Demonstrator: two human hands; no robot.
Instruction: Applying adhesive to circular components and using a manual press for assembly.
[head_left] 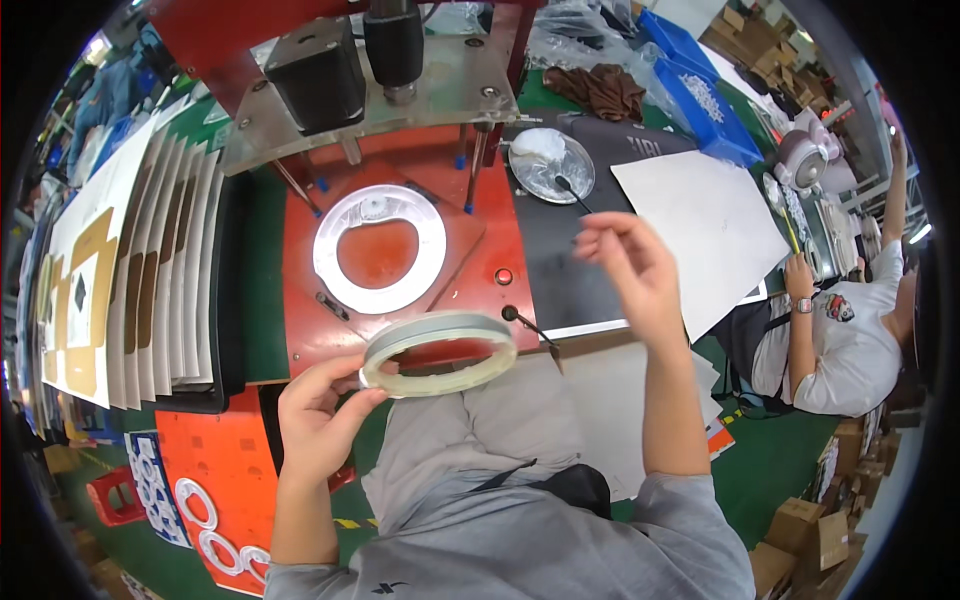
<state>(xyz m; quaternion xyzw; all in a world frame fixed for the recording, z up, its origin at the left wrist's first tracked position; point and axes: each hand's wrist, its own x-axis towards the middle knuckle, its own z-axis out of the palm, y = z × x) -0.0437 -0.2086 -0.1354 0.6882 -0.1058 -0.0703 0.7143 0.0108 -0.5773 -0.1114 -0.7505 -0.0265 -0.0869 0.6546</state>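
My left hand grips a pale, translucent plastic ring by its left edge, tilted above my lap at the front of the red press base. My right hand pinches a thin black stick with a dark rounded tip. That tip is over or in a round shallow dish lined with clear film, where a white lump lies; whether it touches the contents I cannot tell. A flat white ring lies on the red base under the press head.
The press head stands over the base on metal posts. White sheets lie at right, with a blue bin of small white parts behind. Upright cardboard dividers stand left. A person in a white shirt sits at right.
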